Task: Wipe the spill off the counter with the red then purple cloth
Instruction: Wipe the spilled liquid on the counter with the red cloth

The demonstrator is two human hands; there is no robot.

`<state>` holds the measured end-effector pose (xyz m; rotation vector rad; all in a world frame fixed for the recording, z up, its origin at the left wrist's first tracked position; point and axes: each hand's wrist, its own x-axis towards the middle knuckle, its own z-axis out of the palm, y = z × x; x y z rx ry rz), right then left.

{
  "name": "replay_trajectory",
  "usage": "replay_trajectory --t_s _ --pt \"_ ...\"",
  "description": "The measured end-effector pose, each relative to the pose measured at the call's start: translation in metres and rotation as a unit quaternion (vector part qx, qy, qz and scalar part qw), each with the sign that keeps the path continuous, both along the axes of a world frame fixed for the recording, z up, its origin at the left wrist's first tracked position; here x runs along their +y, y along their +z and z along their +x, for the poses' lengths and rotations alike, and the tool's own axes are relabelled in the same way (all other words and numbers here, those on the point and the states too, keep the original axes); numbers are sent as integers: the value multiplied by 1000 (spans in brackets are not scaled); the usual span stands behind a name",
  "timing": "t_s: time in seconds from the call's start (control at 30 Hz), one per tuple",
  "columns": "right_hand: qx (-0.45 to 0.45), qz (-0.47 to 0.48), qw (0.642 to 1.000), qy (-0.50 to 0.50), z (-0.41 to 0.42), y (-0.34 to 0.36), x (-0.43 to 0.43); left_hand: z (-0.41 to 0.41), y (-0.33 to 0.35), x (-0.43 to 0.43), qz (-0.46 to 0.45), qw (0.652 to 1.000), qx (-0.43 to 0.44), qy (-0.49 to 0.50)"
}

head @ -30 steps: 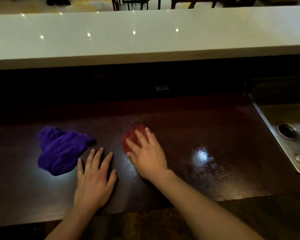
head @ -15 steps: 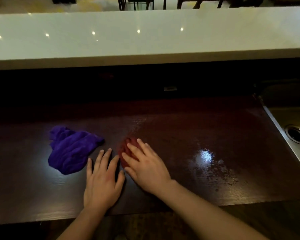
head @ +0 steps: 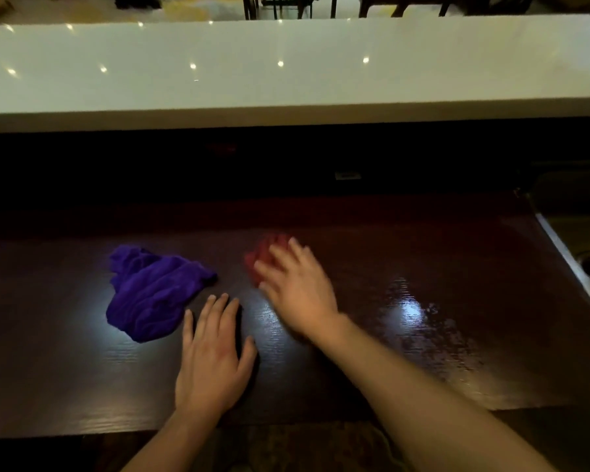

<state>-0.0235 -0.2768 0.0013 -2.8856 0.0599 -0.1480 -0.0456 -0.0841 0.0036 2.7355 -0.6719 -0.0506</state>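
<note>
My right hand lies flat on the red cloth in the middle of the dark wooden counter and is blurred by motion. Only the cloth's far edge shows beyond my fingers. A wet, glossy patch spreads to the right of that hand. My left hand rests palm down on the counter with fingers apart and holds nothing. The crumpled purple cloth lies just left of it, untouched.
A steel sink is set into the counter at the right edge. A raised white bar top runs across the back, above a dark recess. The counter's front edge lies close below my left wrist.
My right hand has pushed the red cloth away from me and slightly right, off from beside my left hand. My left hand stays flat in place. The purple cloth has not moved.
</note>
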Motion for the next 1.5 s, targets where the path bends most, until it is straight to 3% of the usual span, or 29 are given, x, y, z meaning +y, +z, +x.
replay_trajectory --t_s 0.07,0.13,0.23,0.3,0.37,0.43,0.57,0.63,0.7,0.83,0.93,1.03,1.17,1.3,1.4,1.5 --pt "-12 0 999 42 -59 -8 5 0 -1 1 14 1000 1 -5" --pt "9 -8 1000 16 -108 -9 -23 1 -4 2 27 1000 -6 -10" --pt "5 -33 988 -149 -157 -5 -100 1 -5 1 50 998 -12 -19" --pt "-8 -13 961 -276 -174 1 -138 0 -6 -1 73 997 -14 -25" --pt "-16 2 940 -342 -169 2 -139 -1 -5 -2 88 996 -15 -28" --pt "-20 -5 950 -312 -156 2 -109 -1 -4 -1 101 994 -17 -32" --pt "-33 -20 997 -73 -157 -7 -71 -1 -6 1 111 993 -21 -30" --pt "-37 -19 997 -71 -166 -5 -105 -1 -7 2 108 993 -24 -29" --pt "-38 -27 986 -160 -180 -5 -154 1 -9 2 102 994 -27 -26" --pt "-24 -29 928 -370 -197 -2 -241 0 -10 0 101 994 -32 -24" --pt "-17 -17 911 -413 -167 -4 -240 0 -10 -1 105 994 -32 -25" --pt "-35 -1 943 -331 -120 -4 -186 0 -9 -1 105 994 -25 -25" --pt "-38 7 992 -124 -77 -3 -69 0 -7 0 81 997 -11 -10" --pt "-28 13 998 47 -70 -8 30 -1 -4 2 38 999 7 16" --pt "-18 13 995 102 -36 -6 38 -3 -3 4 14 999 8 30" --pt "-14 21 996 87 22 -4 28 -2 -5 6 -6 999 3 44"
